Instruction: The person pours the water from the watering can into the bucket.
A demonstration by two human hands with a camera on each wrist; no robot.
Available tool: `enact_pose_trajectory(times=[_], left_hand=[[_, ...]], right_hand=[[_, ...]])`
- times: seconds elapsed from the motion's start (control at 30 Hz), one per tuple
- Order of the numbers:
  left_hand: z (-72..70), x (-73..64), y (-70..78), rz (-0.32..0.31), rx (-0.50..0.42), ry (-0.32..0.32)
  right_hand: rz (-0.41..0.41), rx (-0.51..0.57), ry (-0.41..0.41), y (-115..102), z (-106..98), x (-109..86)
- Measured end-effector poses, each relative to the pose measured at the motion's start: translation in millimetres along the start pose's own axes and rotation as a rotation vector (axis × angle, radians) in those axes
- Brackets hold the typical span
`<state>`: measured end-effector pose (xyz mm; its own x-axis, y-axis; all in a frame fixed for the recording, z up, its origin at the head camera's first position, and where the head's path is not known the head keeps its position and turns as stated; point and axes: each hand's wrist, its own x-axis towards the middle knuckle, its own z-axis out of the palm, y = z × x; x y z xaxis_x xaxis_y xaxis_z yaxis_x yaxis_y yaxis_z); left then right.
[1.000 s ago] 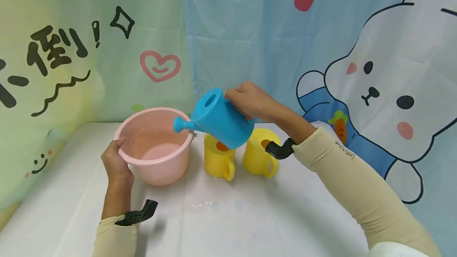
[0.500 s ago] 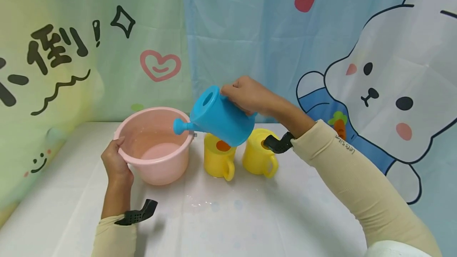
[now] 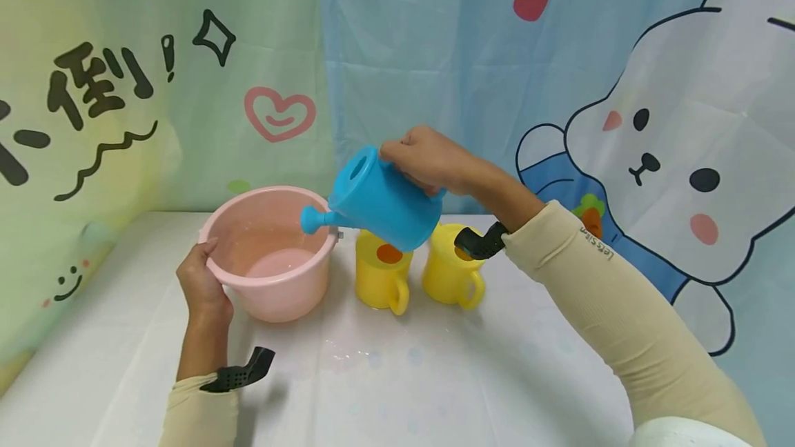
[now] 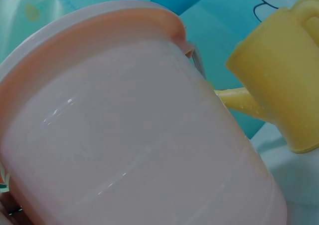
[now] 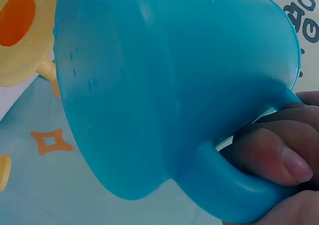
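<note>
A blue watering can hangs tilted in the air, its spout over the right rim of a pink bucket. My right hand grips the can's handle; the right wrist view shows the fingers curled round it and drops on the blue wall. Whether water leaves the spout I cannot make out. At the bucket's left side my left hand holds the rim. The bucket stands on the table with a wet-looking inside. Its pink outer wall fills most of the left wrist view, where the left hand barely shows.
Two yellow watering cans with orange openings stand right of the bucket, partly under the blue can and right wrist. Wet drops lie on the white tablecloth. A printed curtain hangs behind the table.
My right hand has risen slightly and moved a little left, tipping the blue watering can further toward the bucket. My left hand and the bucket have stayed in place.
</note>
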<state>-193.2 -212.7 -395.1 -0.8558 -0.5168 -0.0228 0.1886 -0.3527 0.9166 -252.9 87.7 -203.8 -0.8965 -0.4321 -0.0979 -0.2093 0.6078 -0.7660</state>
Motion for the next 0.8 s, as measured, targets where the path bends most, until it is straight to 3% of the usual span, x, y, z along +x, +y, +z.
enact_pose_trajectory(times=[0.8], left_hand=[[0.1,-0.3,-1.7,0.011,0.018,0.003]], right_hand=[[0.023,-0.077,-0.021,-12,-4,1.5]])
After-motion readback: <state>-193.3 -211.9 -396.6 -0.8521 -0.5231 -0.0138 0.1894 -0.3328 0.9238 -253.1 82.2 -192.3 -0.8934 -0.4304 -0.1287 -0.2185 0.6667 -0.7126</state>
